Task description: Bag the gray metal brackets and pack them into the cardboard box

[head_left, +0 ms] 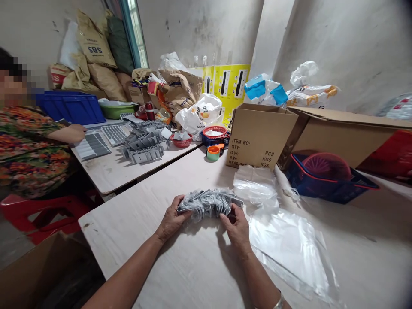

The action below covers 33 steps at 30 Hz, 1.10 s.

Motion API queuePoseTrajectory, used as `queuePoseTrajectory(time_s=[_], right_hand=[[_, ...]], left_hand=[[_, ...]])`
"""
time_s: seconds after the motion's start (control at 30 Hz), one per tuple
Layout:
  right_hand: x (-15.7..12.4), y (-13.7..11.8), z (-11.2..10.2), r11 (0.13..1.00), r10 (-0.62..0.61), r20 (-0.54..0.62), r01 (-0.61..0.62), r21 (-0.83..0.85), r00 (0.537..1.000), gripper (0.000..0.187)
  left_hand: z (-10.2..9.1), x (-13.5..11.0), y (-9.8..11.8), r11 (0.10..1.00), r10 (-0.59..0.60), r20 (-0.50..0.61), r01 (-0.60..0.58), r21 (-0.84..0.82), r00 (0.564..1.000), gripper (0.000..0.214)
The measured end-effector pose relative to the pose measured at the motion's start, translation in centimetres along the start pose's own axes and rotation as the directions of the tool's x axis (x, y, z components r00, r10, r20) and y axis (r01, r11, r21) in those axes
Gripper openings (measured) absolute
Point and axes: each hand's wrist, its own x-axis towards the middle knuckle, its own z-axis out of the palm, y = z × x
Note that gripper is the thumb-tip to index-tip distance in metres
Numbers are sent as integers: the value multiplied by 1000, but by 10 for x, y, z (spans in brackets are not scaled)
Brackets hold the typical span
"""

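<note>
The left hand (172,219) and right hand (236,225) grip either end of a plastic-wrapped bundle of grey pieces (209,204), while more unwrapped grey pieces (144,141) lie on the counter (106,171) at upper left.

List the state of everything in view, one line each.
Plastic-wrapped bundle: held at both ends
Left hand: closed on the bundle's left end
Right hand: closed on the bundle's right end
Cardboard box: open, flaps up
Clear plastic bag: lying flat on the table
Co-worker's hand: beside grey plastic pieces

Stained plaster walls (199,30), narrow teal-framed window (137,36), red plastic stool (41,214).
</note>
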Motion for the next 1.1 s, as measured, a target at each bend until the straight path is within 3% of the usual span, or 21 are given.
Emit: queuePoseTrajectory(time_s=[0.1,0.5,1.1], right_hand=[[0,1,-1,1000,1,29,-1,-3,1000,43],[0,-5,0,942,-216,10,211,-263,976,38],[-1,-5,8,838,-309,21,282,-468,951,45]], left_hand=[[0,0,-3,1000,3,5,-3,0,1000,47],[1,-2,4,999,-5,-4,5,-34,1000,45],[0,-1,1,999,-14,17,15,-41,1000,46]])
